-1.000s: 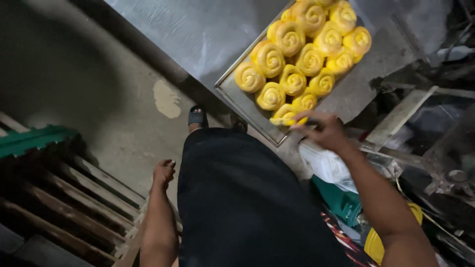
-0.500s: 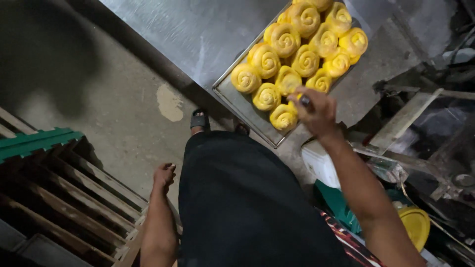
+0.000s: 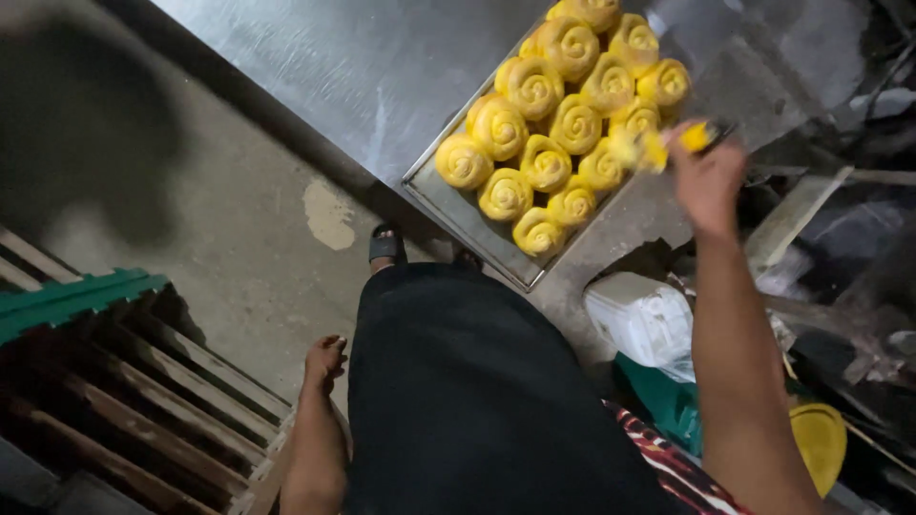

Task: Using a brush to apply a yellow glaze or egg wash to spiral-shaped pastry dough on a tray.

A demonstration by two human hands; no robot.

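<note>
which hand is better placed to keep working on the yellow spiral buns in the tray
Right, most likely. The right hand is raised at the tray edge, gripping a blurred yellow tool over the buns. The left hand hangs by the hip, away from the table.

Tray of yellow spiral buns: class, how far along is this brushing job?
Done: the buns sit shaped and packed on the metal tray, and all look yellow. In hand: the right hand holds a brush at the tray's right edge; the left hand hangs free. Left: which buns lack glaze cannot be told.
</note>
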